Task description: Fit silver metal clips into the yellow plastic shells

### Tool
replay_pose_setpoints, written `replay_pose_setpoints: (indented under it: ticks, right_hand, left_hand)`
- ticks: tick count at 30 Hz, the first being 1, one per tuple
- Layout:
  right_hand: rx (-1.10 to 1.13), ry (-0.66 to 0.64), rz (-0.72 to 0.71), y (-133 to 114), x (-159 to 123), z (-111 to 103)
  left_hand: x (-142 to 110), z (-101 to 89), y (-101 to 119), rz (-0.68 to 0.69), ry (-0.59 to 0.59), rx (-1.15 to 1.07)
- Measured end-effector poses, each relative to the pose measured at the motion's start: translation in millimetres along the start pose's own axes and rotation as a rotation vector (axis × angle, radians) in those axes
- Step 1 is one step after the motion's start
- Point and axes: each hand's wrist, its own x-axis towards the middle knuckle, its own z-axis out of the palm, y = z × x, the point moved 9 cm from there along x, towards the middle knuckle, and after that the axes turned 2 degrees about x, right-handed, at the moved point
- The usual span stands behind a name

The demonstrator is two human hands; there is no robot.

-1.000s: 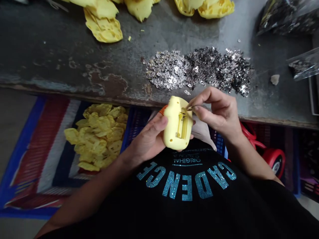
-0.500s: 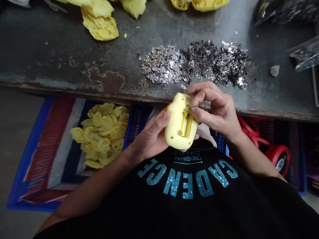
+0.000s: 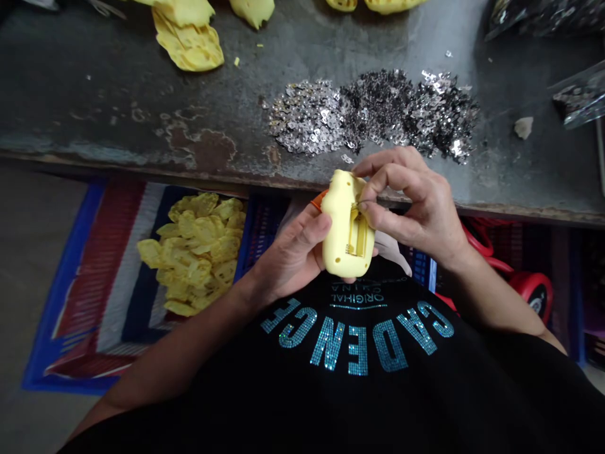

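Note:
My left hand [image 3: 300, 246] is wrapped round a yellow plastic toy shell [image 3: 336, 243], its open battery compartment [image 3: 358, 236] facing up toward me. An orange part [image 3: 319, 200] sticks out at the shell's left side. My right hand [image 3: 411, 202] pinches a small thin metal piece [image 3: 365, 202] between thumb and forefinger, at the upper end of the compartment. Its exact shape is too small to make out. Just beyond the hands, heaps of small shiny metal contact plates [image 3: 307, 120] lie on the dark workbench [image 3: 118, 94].
Yellow shells [image 3: 189, 41] lie at the back of the bench. Below its edge, a blue basket [image 3: 40, 353] holds many yellow pieces [image 3: 198, 252]. Red wheeled parts [image 3: 529, 290] stand below on the right. Clear bags of metal parts [image 3: 579, 94] and a whitish lump [image 3: 523, 127] rest at the right.
The yellow shell has shifted slightly right and turned a little in my left hand. My right hand keeps its pinch at the compartment's upper end. The whole view has moved slightly.

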Motion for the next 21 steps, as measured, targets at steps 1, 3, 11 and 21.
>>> replay_pose_setpoints:
  ticks: [1, 3, 11, 21]
  right_hand:
    - [-0.01, -0.005, 0.009, 0, 0, 0]
    - [-0.018, -0.01, 0.018, 1, -1, 1]
    - [0.039, 0.121, -0.002, 1, -13, -10]
    - [-0.016, 0.073, -0.039, -2, -9, -9]
  left_hand:
    - [0, 1.2, 0, -0.01, 0.0, 0.001]
    - [1, 3.8, 1, -0.027, -0.002, 0.0]
    - [2, 4.8, -2, -0.09, -0.002, -0.013]
    - [3, 13.3, 6, -0.035, 0.017, 0.005]
